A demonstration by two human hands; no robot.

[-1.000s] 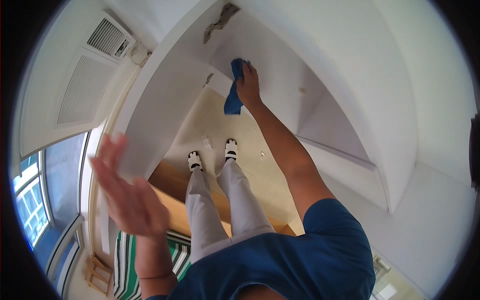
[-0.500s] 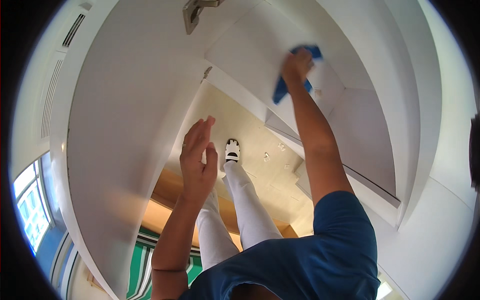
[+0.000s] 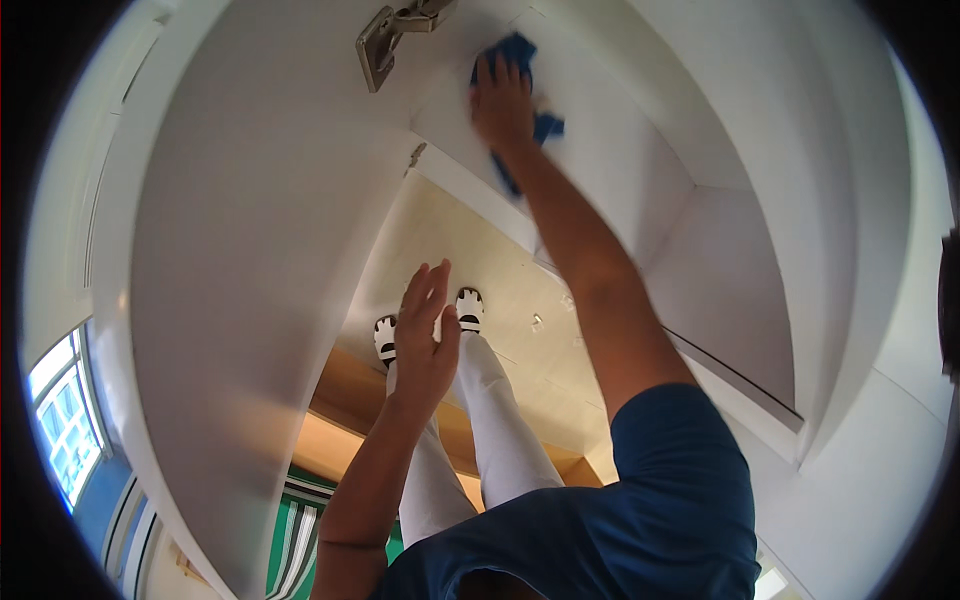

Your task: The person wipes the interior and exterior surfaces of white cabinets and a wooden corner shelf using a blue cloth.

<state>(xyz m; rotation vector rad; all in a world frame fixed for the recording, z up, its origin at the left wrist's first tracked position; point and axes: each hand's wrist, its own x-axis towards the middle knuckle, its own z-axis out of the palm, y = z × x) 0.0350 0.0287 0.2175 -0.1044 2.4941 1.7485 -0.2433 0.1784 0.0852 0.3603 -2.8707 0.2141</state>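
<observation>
Crumpled cloth (image 3: pixel 518 47) shifted leftward on smooth panel (image 3: pixel 600 145), right hand (image 3: pixel 503 110) holding it, left hand (image 3: pixel 428 345) spread

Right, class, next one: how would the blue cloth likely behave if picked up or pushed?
The blue cloth would probably droop, since its ends splay unevenly around the right hand. It looks like thin fabric, so it is likely light. Pushed across the white cabinet surface, it may bunch up, as it already lies in an irregular shape.
</observation>
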